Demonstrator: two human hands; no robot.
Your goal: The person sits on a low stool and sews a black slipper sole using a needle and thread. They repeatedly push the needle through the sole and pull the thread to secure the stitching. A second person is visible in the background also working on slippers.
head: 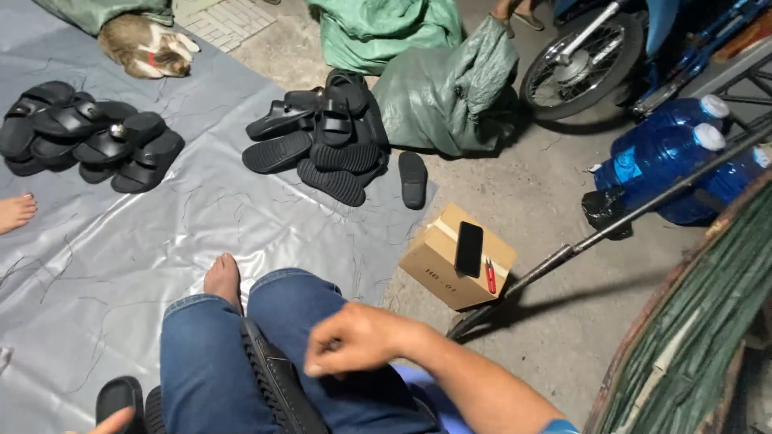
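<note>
Black sandal (277,378) on lap, just left of right hand (358,339); grip clenched, empty. Left hand (108,422) barely visible, grip unclear.

Blue denim jeans (211,354) (cuffs rolled), bare feet, blue short sleeve (558,427)

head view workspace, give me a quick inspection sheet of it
surface: grey plastic sheet spread over bare concrete floor.
job's things: black sandal lies across the person's lap; another black sandal by the left knee.
clutter: two piles of black sandals, one loose sole; cardboard box carrying a phone and red snips.
grippers: right hand curled in a loose fist above the lap sandal; left hand barely in view at the bottom edge.
cables: nothing seen.
surroundings: sleeping dog, green sacks, motorbike wheel, blue water jugs, another person's bare foot.
</note>
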